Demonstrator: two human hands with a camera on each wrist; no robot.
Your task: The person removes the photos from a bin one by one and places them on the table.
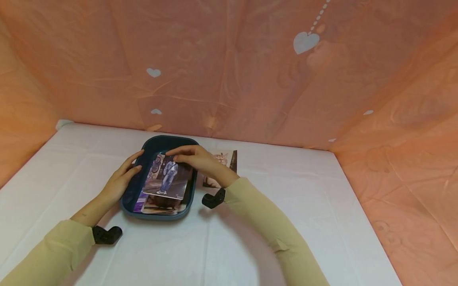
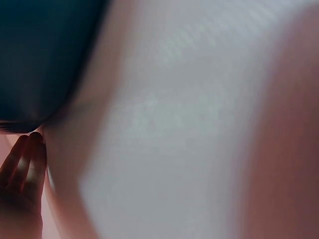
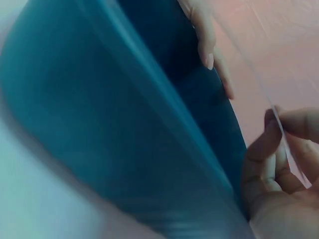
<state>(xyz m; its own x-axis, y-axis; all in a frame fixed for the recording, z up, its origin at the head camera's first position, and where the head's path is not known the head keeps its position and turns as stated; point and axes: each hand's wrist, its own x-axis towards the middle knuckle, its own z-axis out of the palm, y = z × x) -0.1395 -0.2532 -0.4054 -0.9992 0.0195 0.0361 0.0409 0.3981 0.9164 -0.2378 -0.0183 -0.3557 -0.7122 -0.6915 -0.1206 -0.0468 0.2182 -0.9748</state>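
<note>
A dark teal plastic bin (image 1: pixel 128 198) stands on the white table, with several photo prints inside. My left hand (image 1: pixel 117 183) holds the bin's left side, thumb and a finger over the rim. In the left wrist view, fingers (image 2: pixel 34 164) of that hand lie against its outside. My right hand (image 1: pixel 198 161) pinches the upper edge of a photo print (image 1: pixel 168 178) showing a figure in blue jeans. The right wrist view shows this print (image 3: pixel 249 67) edge-on between thumb and fingers. Beneath it lie a print with a dark brown shape (image 1: pixel 162 203) and a purple one (image 1: pixel 140 203).
Another print, with a cat's face (image 1: pixel 223 158), lies on the table right of the bin, partly covered by my right wrist. The white table (image 1: pixel 286 198) extends to the right and front. Orange cloth walls (image 1: pixel 229 79) with white hearts close off the back and sides.
</note>
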